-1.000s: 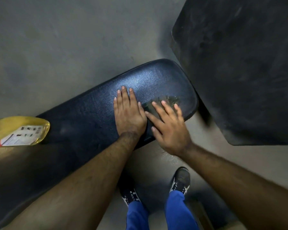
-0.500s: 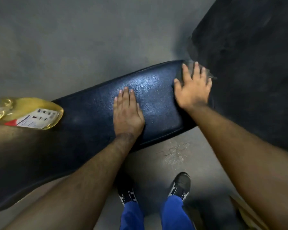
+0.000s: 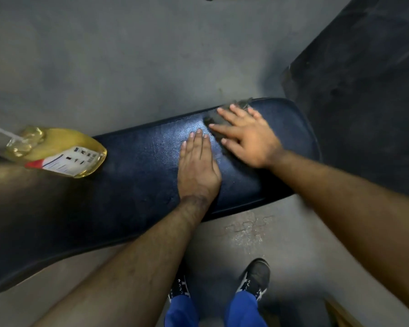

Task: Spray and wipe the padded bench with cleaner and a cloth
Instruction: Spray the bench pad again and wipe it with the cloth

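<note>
A dark blue padded bench (image 3: 137, 175) runs from lower left to upper right. My left hand (image 3: 197, 168) lies flat on its top, fingers together, holding nothing. My right hand (image 3: 244, 135) presses a dark grey cloth (image 3: 211, 120) against the pad near the far edge; the cloth shows only past the fingertips and is blurred. A bottle of yellow cleaner (image 3: 62, 152) with a white label lies on its side on the left part of the bench.
A black rubber mat (image 3: 368, 90) covers the floor at the right, close to the bench's end. Grey concrete floor (image 3: 128, 55) surrounds the bench. My two shoes (image 3: 255, 277) and blue trouser legs stand below the bench's near edge.
My right hand slid with the cloth from the near edge out to the bench's far right end, then back left toward my left hand. The left hand stayed flat in place.
</note>
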`<state>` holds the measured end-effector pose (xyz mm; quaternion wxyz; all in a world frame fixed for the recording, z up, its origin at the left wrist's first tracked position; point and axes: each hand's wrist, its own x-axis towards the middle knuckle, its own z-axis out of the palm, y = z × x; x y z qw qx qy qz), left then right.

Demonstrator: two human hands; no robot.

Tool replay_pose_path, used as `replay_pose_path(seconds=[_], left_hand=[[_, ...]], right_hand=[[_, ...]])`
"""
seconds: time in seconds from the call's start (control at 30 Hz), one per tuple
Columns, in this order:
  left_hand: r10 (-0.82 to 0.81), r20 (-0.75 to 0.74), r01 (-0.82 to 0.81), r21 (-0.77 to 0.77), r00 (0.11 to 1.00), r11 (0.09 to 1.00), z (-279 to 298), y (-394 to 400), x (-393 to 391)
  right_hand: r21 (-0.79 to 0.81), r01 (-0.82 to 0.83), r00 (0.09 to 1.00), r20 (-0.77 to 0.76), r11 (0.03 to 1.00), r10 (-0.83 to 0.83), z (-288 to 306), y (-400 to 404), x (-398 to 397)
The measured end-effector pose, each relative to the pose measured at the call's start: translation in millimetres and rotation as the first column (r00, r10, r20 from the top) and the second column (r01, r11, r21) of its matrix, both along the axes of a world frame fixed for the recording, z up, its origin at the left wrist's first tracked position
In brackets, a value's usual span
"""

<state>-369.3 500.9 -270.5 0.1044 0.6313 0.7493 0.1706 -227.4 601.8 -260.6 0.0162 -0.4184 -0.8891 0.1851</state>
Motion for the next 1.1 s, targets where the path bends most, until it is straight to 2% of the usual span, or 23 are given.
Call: replay_pose_path(seconds=[0.03, 0.1, 0.13, 0.2, 0.27, 0.3, 0.33, 0.4, 0.43, 0.47, 0.53, 0.6, 0.63, 0.67, 0.73, 0.77, 0.8, 0.87, 0.93, 0.97, 1.0, 1.07, 1.1], left_hand=[[0.009, 0.038, -0.009, 0.009, 0.999, 1.0, 1.8, 0.7, -0.3], [0.036, 0.201, -0.041, 0.021, 0.979, 0.999, 8.1, 1.0, -5.2], [0.041, 0.304, -0.051, 0.027, 0.952, 0.998, 12.7, 0.8, -10.4], [0.059, 0.418, -0.08, 0.033, 0.906, 0.996, 21.2, -5.3, -24.3], [0.081, 0.375, -0.111, 0.059, 0.924, 0.992, 25.7, -16.7, -35.0], [0.097, 0.341, -0.128, 0.069, 0.935, 0.989, 26.9, -25.2, -38.5], [0.11, 0.315, -0.139, 0.072, 0.943, 0.988, 28.1, -34.3, -40.6], [0.111, 0.261, -0.13, 0.056, 0.959, 0.99, 27.8, -47.9, -44.3], [0.106, 0.242, -0.118, 0.037, 0.964, 0.992, 27.2, -52.8, -47.0], [0.096, 0.234, -0.104, 0.023, 0.968, 0.994, 27.4, -56.4, -50.4], [0.056, 0.244, -0.059, 0.007, 0.968, 0.998, 28.6, -61.5, -58.3], [-0.006, 0.255, 0.006, 0.001, 0.967, 1.0, 30.7, -67.1, -68.2], [-0.032, 0.259, 0.032, 0.002, 0.965, 0.999, 31.8, -69.1, -72.9], [-0.05, 0.255, 0.049, 0.008, 0.966, 0.999, 32.3, -70.3, -77.8], [-0.048, 0.222, 0.043, 0.026, 0.974, 0.999, 32.0, -74.5, -89.9], [-0.033, 0.202, 0.026, 0.035, 0.979, 0.999, 32.2, -77.0, -95.1], [-0.005, 0.185, -0.002, 0.04, 0.983, 0.999, 31.9, -79.8, -99.2], [0.061, 0.16, -0.069, 0.042, 0.985, 0.997, 29.8, -84.7, -105.1], [0.1, 0.125, -0.105, 0.039, 0.987, 0.994, 25.2, -90.3, -110.3], [0.105, 0.097, -0.109, 0.038, 0.99, 0.993, 21.1, -92.3, -113.6], [0.097, 0.066, -0.099, 0.033, 0.993, 0.995, 15.9, -93.4, -117.0], [0.056, 0.045, -0.057, 0.019, 0.997, 0.998, 9.1, -97.1, -123.0], [0.048, 0.072, -0.049, 0.021, 0.996, 0.999, 9.4, -97.9, -125.6]], right_hand=[[0.027, 0.121, 0.992, 0.021, 0.992, -0.122, -1.3, 17.4, 6.7], [0.035, 0.495, 0.862, 0.106, 0.868, -0.496, -1.1, 28.9, 0.5], [0.044, 0.551, 0.824, 0.128, 0.833, -0.552, -0.3, 17.1, -12.5], [0.051, 0.334, 0.937, 0.093, 0.941, -0.338, 3.4, -31.1, -33.5], [0.048, 0.05, 0.998, 0.047, 0.998, -0.052, 3.0, -65.8, -9.9], [0.057, 0.035, 0.998, 0.057, 0.998, -0.038, 2.9, -64.6, 7.0], [0.068, 0.151, 0.985, 0.074, 0.986, -0.156, 0.9, -58.2, 18.7], [0.085, 0.52, 0.844, 0.098, 0.85, -0.527, -1.4, -60.9, 15.8], [0.094, 0.592, 0.795, 0.096, 0.8, -0.599, -4.0, -74.4, 1.9], [0.113, 0.549, 0.826, 0.078, 0.828, -0.558, -4.6, -95.4, -14.3], [0.135, 0.209, 0.976, 0.031, 0.968, -0.215, -2.7, -138.1, -27.3], [0.175, -0.056, 0.997, 0.059, 0.983, 0.046, -1.5, -130.4, -7.9], [0.197, -0.001, 0.997, 0.075, 0.98, -0.014, -1.7, -116.0, -2.4], [0.189, 0.196, 0.974, 0.075, 0.962, -0.213, -1.5, -104.4, -2.9], [0.146, 0.594, 0.792, 0.07, 0.791, -0.607, -3.2, -110.7, -29.3], [0.149, 0.625, 0.766, 0.072, 0.766, -0.639, -3.8, -128.5, -50.0], [0.164, 0.535, 0.835, 0.051, 0.829, -0.549, -3.5, -151.9, -67.5], [0.155, 0.136, 0.989, 0.038, 0.979, -0.143, -1.2, -181.2, -68.4], [0.213, -0.126, 0.99, 0.083, 0.969, 0.11, -3.5, -159.0, -42.8], [0.236, -0.072, 0.994, 0.101, 0.969, 0.05, -5.4, -142.9, -37.9], [0.225, 0.117, 0.987, 0.084, 0.967, -0.139, -5.3, -132.3, -39.8], [0.172, 0.489, 0.861, 0.066, 0.855, -0.505, -4.3, -143.2, -67.2], [0.177, 0.494, 0.858, 0.056, 0.851, -0.51, -3.0, -162.0, -86.7]])
